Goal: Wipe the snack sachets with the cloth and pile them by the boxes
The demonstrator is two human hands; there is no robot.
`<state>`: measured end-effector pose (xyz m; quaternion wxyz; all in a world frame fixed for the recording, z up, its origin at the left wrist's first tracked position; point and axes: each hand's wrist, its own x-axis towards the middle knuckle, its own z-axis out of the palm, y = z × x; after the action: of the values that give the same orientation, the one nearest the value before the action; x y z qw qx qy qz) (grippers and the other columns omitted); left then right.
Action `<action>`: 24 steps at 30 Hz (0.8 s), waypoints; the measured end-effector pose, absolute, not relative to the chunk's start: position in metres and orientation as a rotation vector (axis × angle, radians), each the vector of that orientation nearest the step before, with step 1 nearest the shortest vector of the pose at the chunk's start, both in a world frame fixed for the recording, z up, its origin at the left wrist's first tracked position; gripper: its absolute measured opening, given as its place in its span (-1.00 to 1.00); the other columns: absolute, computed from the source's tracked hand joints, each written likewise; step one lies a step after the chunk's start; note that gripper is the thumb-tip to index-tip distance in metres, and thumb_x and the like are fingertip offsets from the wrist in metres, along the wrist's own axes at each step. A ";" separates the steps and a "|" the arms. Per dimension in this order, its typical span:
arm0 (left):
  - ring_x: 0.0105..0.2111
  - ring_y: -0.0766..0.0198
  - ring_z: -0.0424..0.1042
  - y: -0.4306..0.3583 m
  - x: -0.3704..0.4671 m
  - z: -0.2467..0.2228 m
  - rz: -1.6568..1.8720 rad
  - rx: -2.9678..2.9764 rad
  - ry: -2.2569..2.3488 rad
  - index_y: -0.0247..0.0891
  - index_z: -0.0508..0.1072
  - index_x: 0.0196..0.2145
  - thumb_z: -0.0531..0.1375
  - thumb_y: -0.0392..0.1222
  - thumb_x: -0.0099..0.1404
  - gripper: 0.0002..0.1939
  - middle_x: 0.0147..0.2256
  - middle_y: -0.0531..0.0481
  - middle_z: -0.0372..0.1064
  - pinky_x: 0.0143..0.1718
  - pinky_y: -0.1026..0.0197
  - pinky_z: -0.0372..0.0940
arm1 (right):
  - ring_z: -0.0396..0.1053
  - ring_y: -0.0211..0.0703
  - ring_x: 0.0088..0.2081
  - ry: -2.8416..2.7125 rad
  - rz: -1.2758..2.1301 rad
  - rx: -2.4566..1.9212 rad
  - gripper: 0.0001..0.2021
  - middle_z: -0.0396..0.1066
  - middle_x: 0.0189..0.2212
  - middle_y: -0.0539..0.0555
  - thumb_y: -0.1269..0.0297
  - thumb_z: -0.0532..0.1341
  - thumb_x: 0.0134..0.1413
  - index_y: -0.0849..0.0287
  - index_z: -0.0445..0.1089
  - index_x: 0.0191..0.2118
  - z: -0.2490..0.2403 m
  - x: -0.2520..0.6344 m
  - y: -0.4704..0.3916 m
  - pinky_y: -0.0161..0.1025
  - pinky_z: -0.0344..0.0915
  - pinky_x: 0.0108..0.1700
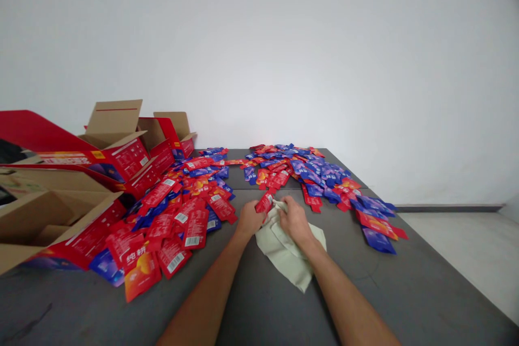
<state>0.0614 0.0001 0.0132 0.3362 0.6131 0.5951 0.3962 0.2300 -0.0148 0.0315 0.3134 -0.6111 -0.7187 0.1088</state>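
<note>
My left hand [248, 220] is closed around a red pouch [265, 203], whose printed side shows beyond the fingers. Close by on the right, my right hand [294, 218] grips a pale green cloth [279, 251]. A bunched end of the cloth meets the pouch between the two hands, while the rest drapes down onto the dark table [259, 308]. Several red pouches [196, 228] lie in a heap to the left of my hands. Blue pouches [318, 175] mixed with red ones spread out beyond and to the right.
Open cardboard boxes [87, 235] with red printed sides stand along the left, flaps up. A small stack of pouches [377, 221] lies near the table's right edge. Behind the table rises a white wall [284, 54]; pale floor [466, 243] shows at right.
</note>
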 end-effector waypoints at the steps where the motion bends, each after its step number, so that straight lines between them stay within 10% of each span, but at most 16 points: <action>1: -0.42 0.22 0.35 -0.001 0.060 0.013 1.059 1.532 1.476 -0.30 0.46 -0.38 0.19 -0.29 0.05 -0.88 -0.47 0.01 0.38 -0.36 0.23 0.17 | 0.40 -0.05 -0.11 -1.873 0.277 -1.543 -0.74 0.47 -0.18 0.13 0.44 0.17 0.10 0.20 0.35 -0.06 0.032 0.228 -0.015 -0.21 0.25 -0.01; 6: -0.54 0.37 0.26 -0.014 0.059 0.016 1.180 1.123 0.984 -0.27 0.43 -0.25 0.19 -0.34 -0.05 -0.68 -0.47 0.10 0.34 -0.48 0.31 0.14 | 0.35 -0.04 0.01 -1.804 0.239 -1.289 -0.73 0.43 -0.06 0.19 0.35 0.13 0.20 0.18 0.41 0.00 0.039 0.216 -0.023 -0.15 0.23 0.12; 13: -0.16 0.18 0.44 -0.022 0.059 0.031 1.184 1.068 0.660 -0.12 0.18 0.26 0.12 -0.46 -0.23 0.00 -0.09 -0.07 0.46 -0.15 0.18 0.31 | 0.34 -0.06 0.02 -1.920 0.298 -1.102 -0.72 0.43 -0.04 0.16 0.36 0.10 0.25 0.10 0.47 0.00 0.033 0.202 -0.031 -0.10 0.27 0.11; 24: -0.01 0.08 0.42 -0.030 0.060 0.036 1.047 1.078 0.545 -0.16 0.24 0.27 0.10 -0.57 -0.26 0.05 0.08 -0.14 0.41 -0.03 0.13 0.32 | 0.29 -0.01 0.06 -1.672 0.138 -1.289 -0.64 0.38 0.01 0.20 0.37 0.03 0.27 0.13 0.45 0.07 0.039 0.219 -0.024 -0.04 0.21 0.16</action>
<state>0.0601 -0.0303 0.0360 0.6971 0.4835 0.2444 0.4696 0.2193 -0.0238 0.0391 0.4907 -0.5309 -0.6885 0.0567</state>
